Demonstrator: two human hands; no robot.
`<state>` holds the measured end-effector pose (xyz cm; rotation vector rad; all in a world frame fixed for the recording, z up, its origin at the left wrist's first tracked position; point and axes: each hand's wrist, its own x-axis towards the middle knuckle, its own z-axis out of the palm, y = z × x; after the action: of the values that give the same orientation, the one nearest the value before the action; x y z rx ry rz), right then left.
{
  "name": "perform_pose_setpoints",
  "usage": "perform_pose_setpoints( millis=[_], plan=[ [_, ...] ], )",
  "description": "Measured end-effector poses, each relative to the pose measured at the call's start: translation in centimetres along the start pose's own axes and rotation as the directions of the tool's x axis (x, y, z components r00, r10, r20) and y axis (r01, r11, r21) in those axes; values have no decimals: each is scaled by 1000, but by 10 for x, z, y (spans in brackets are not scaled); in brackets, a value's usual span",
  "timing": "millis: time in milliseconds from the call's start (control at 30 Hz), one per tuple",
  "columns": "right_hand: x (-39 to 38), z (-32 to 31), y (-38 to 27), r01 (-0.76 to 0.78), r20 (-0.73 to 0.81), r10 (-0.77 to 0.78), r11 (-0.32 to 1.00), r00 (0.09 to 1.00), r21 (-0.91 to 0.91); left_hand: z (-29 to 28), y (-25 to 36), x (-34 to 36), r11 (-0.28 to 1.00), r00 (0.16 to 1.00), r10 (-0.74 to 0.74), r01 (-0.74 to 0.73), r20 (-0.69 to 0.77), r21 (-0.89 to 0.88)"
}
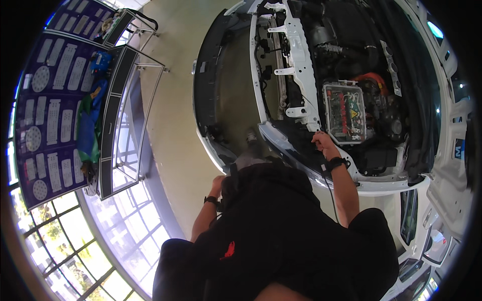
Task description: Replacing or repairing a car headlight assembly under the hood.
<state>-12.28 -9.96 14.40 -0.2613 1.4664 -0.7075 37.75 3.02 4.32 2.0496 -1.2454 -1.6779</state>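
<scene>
My right hand [325, 143] is at the near corner of a car's engine bay, beside the end of the white front crossmember [297, 55]. Its fingers are curled in, and whatever they may hold is too small to make out. Just beyond the hand sits a box with a clear cover [345, 113], showing red parts and a yellow warning triangle. My left hand [217, 183] is low by my left side, near the lower end of the bumper cover [205, 90]. My dark shirt hides most of its fingers. The bumper cover stands apart from the crossmember, with floor visible between.
An orange cable [374, 79] curves past the covered box. A white fender edge [371, 188] runs below my right forearm. Left stands a framed workbench [118, 100] with green and blue cloth [89, 125] before a purple display board [52, 115]. A thin cable [330, 193] hangs from my right wrist.
</scene>
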Motion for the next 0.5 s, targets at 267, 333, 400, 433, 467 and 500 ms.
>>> perform_pose_setpoints(
  millis=[267, 333, 400, 433, 467, 500],
  plan=[
    [-1, 2, 0, 43, -5, -43, 999, 999, -33, 15, 30, 26, 959, 996, -91, 81, -21, -270],
    [3, 0, 1, 51, 53, -49, 998, 997, -33, 16, 33, 35, 990, 986, 137, -139, -98, -8],
    [-1, -3, 3, 84, 78, -81, 996, 994, -40, 20, 37, 36, 997, 992, 72, -73, -105, -7],
    [-4, -3, 4, 83, 56, -80, 995, 995, -49, 22, 40, 36, 1000, 994, 4, -4, -106, -2],
    [-6, -4, 4, 82, 33, -80, 995, 996, -59, 24, 44, 37, 1000, 994, 6, -7, -109, -6],
    [-6, -6, 6, 80, 2, -80, 995, 997, -64, 24, 39, 39, 995, 997, 19, -26, -73, -98]
  ],
)
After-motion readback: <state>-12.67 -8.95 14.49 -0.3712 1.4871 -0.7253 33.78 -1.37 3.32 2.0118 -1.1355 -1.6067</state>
